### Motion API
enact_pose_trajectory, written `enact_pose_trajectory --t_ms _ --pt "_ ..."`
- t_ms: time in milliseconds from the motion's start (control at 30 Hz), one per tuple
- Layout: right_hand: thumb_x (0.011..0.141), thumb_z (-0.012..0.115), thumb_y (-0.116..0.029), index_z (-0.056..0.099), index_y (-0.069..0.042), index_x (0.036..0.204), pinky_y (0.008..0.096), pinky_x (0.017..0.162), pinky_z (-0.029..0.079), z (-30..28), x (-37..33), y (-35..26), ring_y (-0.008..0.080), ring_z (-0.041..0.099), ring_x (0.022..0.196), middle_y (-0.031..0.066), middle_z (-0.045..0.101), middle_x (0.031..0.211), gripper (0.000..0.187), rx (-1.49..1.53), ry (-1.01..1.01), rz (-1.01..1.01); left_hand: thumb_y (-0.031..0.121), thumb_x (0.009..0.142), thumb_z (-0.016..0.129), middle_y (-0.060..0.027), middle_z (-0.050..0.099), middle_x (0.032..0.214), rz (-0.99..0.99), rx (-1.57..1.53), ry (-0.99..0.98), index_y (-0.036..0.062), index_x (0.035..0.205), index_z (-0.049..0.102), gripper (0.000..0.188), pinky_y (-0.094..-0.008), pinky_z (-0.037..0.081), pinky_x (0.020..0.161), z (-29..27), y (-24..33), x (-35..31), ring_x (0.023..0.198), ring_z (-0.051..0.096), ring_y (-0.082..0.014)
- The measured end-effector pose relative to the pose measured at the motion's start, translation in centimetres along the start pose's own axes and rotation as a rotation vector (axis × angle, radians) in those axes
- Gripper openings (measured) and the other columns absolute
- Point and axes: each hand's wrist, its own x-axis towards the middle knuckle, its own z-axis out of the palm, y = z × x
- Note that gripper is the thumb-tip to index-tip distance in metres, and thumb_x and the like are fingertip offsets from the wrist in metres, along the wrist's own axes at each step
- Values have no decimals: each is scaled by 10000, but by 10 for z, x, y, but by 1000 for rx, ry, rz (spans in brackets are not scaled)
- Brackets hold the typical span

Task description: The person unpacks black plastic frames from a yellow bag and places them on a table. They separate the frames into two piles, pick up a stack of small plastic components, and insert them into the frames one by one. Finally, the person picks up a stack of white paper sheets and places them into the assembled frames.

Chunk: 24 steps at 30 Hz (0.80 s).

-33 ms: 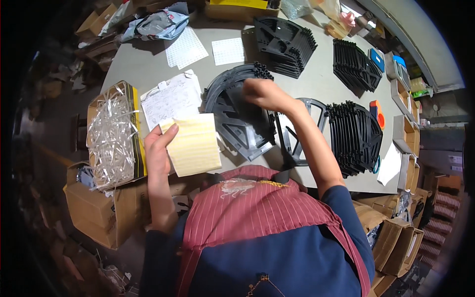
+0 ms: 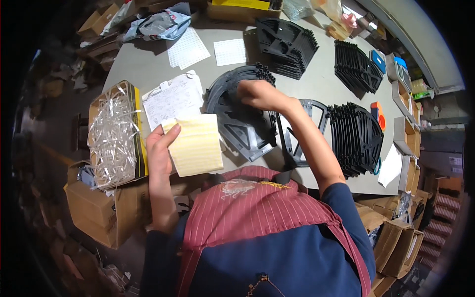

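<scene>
My left hand pinches a pale yellow striped sheet between thumb and fingers, left of the black parts. Over the middle stack of black plastic curved frames, my right hand is closed with its fingers curled down. What those fingers hold, if anything, is hidden under the hand. The top frame has a solid grey-black face and slots along its lower side. Just right of it, under my right forearm, lies another open black frame. A white sheet with handwriting lies behind the yellow one.
A box of clear plastic strips stands at the left edge. More black frame stacks line the back and right. White label sheets lie at the back. An orange tape roll and small cardboard trays sit at the right.
My right hand has shifted slightly left over the black frame. My left hand keeps its hold on the yellow striped sheet, and the view has moved a little.
</scene>
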Motion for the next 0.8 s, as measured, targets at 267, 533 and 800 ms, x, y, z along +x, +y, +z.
enact_pose_trajectory --t_ms 267,533,800 --pt "747 794 -363 697 -41 817 463 711 552 6 38 -2 382 694 812 179 706 816 344 -468 -157 327 60 928 688 -155 717 1132 -61 54 34 -98 1191 653 308 -317 526 902 -10 -3 -16 986 691 -197" --pt "808 734 -556 712 -18 804 474 695 555 46 -15 -34 397 698 774 191 697 765 538 -469 164 350 30 936 657 -170 700 1182 -14 -8 62 -104 1249 607 344 -324 509 950 -14 -18 -3 1030 681 -218" --pt "810 706 -541 713 -20 828 444 693 545 -23 -120 -34 343 704 723 170 704 752 521 -325 456 823 46 934 677 -157 708 1171 11 23 -7 -86 1228 630 325 -313 501 971 1 1 1 1038 682 -206"
